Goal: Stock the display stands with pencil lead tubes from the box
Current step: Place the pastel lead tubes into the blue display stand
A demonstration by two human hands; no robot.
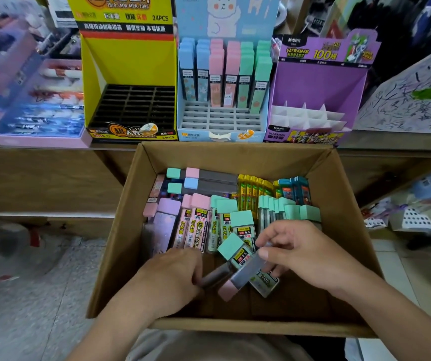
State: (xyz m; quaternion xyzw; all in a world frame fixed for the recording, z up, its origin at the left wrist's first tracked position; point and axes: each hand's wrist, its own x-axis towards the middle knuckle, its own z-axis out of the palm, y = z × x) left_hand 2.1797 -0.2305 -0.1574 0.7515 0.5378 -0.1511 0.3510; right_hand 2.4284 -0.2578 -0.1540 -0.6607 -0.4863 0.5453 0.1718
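Observation:
An open cardboard box (344, 230) holds several pencil lead tubes with pink, green, blue and purple caps, plus yellow ones (254, 190). My left hand (175, 277) grips a dark tube (217, 276) near the box's front. My right hand (303, 254) pinches a pink-capped grey tube (245, 276) lying over a green-capped tube (238, 250). Behind the box stand three displays: a yellow stand (92, 82) with empty black slots, a light blue stand (222, 128) with tubes in its rear rows, and a purple stand (318, 82) with empty white dividers.
A lilac tray of pens (40, 121) sits left of the yellow stand on the wooden shelf (40, 173). A scribbled paper sheet (412, 100) leans at the right. More stationery lies lower right. Tiled floor shows at lower left.

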